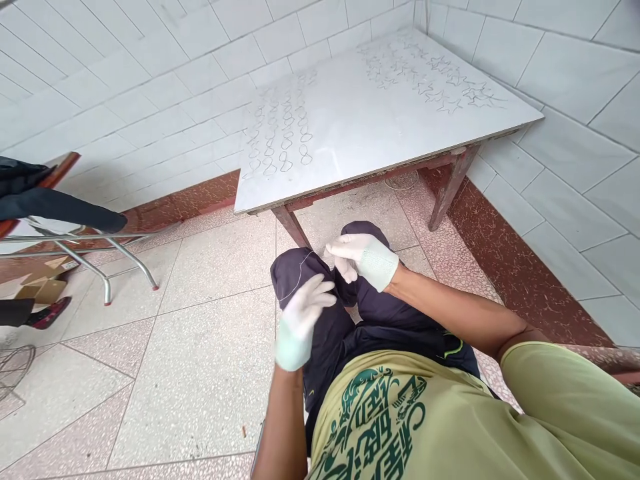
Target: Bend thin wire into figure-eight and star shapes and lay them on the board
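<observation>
My right hand, in a white knit glove with a pale green cuff, is above my knees with thumb and fingertips pinched together. A thin pale wire runs from near those fingertips in a curve over my left knee. Lower and to the left, my left hand, gloved alike, has its fingers apart and is slightly blurred; nothing shows in it. On the white table ahead lie rows of looped wire shapes at the left and star-shaped wire pieces at the right.
The table stands in a tiled corner, its wooden leg at the right. At far left are a metal-legged chair with dark clothing, a cardboard box, another person's shoe and a wire basket.
</observation>
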Demonstrator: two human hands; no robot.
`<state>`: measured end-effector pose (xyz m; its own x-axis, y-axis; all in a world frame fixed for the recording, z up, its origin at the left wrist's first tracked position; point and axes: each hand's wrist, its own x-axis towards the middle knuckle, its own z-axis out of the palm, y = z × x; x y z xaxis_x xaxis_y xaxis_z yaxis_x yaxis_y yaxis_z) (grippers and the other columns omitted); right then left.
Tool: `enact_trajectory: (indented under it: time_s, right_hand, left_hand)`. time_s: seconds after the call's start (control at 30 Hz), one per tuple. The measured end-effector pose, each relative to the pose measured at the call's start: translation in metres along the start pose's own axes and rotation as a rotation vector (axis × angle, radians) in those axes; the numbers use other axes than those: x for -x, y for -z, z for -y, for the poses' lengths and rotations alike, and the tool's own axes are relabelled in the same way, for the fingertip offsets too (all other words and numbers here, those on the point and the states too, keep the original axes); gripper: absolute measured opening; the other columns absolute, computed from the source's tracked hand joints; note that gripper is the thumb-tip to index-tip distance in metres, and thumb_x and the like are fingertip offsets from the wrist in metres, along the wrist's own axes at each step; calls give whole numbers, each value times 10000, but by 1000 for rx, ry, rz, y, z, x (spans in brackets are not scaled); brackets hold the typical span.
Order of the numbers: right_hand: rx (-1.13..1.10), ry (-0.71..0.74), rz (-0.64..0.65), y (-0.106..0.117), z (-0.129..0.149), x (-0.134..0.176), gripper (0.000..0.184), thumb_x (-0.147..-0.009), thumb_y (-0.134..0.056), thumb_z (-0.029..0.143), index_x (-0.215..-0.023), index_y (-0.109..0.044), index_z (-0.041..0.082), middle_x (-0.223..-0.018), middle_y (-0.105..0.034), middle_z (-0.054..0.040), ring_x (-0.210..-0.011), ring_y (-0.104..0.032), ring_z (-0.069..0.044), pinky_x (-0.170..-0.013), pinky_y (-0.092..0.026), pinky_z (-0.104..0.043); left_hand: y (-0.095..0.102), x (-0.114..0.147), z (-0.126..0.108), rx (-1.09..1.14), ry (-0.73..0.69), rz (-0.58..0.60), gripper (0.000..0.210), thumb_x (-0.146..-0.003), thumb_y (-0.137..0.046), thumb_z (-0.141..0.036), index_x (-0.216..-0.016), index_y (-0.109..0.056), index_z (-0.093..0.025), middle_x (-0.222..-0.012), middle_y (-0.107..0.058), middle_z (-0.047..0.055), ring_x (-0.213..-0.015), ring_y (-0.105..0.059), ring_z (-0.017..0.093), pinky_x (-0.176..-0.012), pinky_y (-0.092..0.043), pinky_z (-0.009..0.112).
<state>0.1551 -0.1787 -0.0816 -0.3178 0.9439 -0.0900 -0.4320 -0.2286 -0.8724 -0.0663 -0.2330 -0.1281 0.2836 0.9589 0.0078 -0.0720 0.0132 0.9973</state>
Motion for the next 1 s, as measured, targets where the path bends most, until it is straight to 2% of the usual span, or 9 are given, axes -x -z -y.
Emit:
enact_trajectory:
  time_s: [0.07, 0.17, 0.23, 0.33, 0.47, 0.6, 0.67, 0.87, 1.0]
  right_hand:
    - [3, -48, 23, -7, -6, 2, 364, -857, -835, 487, -803, -674, 165, -512, -646, 29, -355, -500, -88, -361, -377, -205]
    - [42, -101, 75, -13, -10, 6, 386, -844, -845, 495, -762, -662, 166, -513, -652, 22, -358, -511, -89, -364, -398, -205]
    - [25, -104, 115, -13, -11, 10, 403, -835, -851, 508, -736, -636, 182, -484, -629, 33, -349, -495, -91, -364, -411, -208]
    - [-5, -132, 189, -10, -12, 11, 427, -820, -871, 520, -714, -605, 205, -425, -571, 54, -329, -474, -99, -370, -437, -217]
    - [-14, -245, 260, -4, -19, 6, 456, -818, -896, 535, -704, -602, 206, -410, -548, 64, -317, -455, -97, -360, -457, -220]
    - [51, -389, 350, 7, -23, 0, 474, -917, -797, 598, -815, -715, 142, -484, -647, 8, -347, -538, -114, -373, -502, -212]
    - [83, -411, 299, 16, -23, -1, 522, -967, -725, 632, -871, -751, 120, -525, -688, -24, -386, -596, -125, -399, -528, -209]
    - [158, -254, 92, 37, -25, 11, 401, -989, -737, 505, -898, -760, 115, -611, -732, -43, -462, -643, -126, -472, -541, -221]
    - [421, -8, -6, 35, -27, 22, 158, -964, -721, 252, -1064, -778, 143, -849, -808, -49, -707, -745, -149, -717, -612, -272]
  left_hand:
    - [-20, -10, -1, -184, 2, -77, 690, -937, -779, -505, -1519, -624, -169, -1285, -788, 151, -1068, -774, 274, -1067, -581, 449]
    - [-35, -22, -14, -413, -172, -251, 389, -1018, -658, -448, -1348, -755, -267, -1413, -743, 75, -1330, -682, 278, -1200, -496, 435]
    - [-35, -26, -24, -504, -277, -252, 218, -968, -719, -398, -1103, -845, -282, -1281, -792, 53, -1278, -698, 282, -1195, -497, 422]
    - [-34, -26, -32, -524, -316, -344, 224, -993, -682, -348, -1107, -861, -278, -1184, -805, 52, -1144, -736, 260, -1094, -557, 400]
    - [-36, -22, -36, -631, -284, -435, 183, -945, -694, -273, -975, -873, -249, -1057, -816, 48, -989, -757, 244, -930, -591, 362]
    - [-41, -22, -45, -764, -160, -476, 227, -922, -664, -270, -748, -807, -244, -877, -796, 35, -870, -736, 233, -833, -545, 349]
    - [-42, -23, -49, -778, -58, -506, 211, -896, -668, -281, -730, -796, -253, -822, -784, 26, -834, -720, 233, -825, -530, 351]
    - [-47, -31, -50, -624, 181, -585, 236, -863, -658, -391, -754, -779, -220, -706, -735, 30, -676, -648, 207, -671, -487, 320]
    - [-49, -36, -47, -479, 175, -607, 253, -823, -652, -409, -725, -741, -192, -628, -677, 25, -569, -566, 166, -553, -426, 274]
